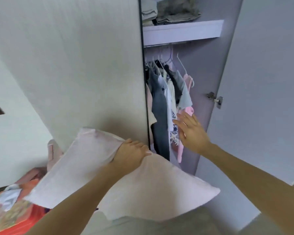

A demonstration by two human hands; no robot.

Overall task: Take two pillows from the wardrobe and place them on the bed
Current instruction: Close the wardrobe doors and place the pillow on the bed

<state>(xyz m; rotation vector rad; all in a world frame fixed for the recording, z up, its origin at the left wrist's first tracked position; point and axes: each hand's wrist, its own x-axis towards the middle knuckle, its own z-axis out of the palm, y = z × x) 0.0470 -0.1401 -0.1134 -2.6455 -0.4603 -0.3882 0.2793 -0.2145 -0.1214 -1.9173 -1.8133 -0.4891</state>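
My left hand [131, 154] grips the top edge of a pale pink pillow [143, 189], which hangs tilted in front of me below the wardrobe. My right hand [191, 132] is open with fingers spread, stretched toward the hanging clothes [168, 99] inside the open wardrobe [207, 78]. It holds nothing. No second pillow shows inside the wardrobe. The bed's orange patterned cover [10, 216] lies at the lower left.
The wardrobe's left door [75, 65] is closed and its right door [265, 82] stands swung open. Folded linens [170, 12] sit on the upper shelf [182, 31]. A pinkish cloth [53, 153] lies at the head of the bed beside the white wall.
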